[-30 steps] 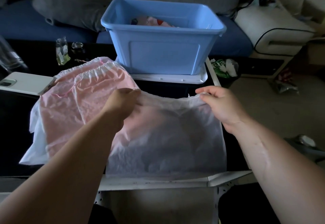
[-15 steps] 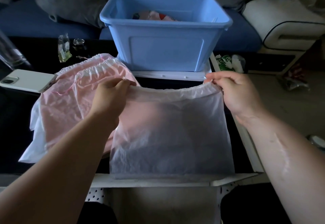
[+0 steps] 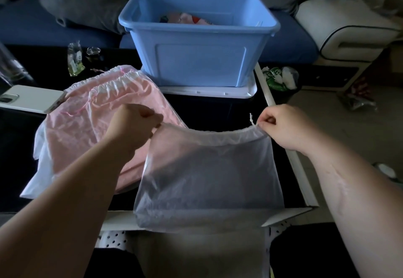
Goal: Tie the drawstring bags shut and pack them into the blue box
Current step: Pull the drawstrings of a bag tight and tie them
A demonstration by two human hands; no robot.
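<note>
Bundles (image 3: 185, 18) are seen in the far blue box (image 3: 196, 64); the untied white bag (image 3: 209, 173) is pinched by left hand (image 3: 130, 126) and right hand (image 3: 287, 128); pink bags (image 3: 98, 116) are left untied.

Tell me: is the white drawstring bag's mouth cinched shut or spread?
Spread: hem of the white drawstring bag stretches between left hand and right hand, only lightly gathered.

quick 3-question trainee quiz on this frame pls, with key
1. True or false: the left hand and right hand both pinch the white bag at its top corners.
2. The blue box is: A empty; B holding some items; C lidded.
3. Fill in: the bags lying left of the white bag are ____.
Key: 1 true; 2 B; 3 pink.
</note>
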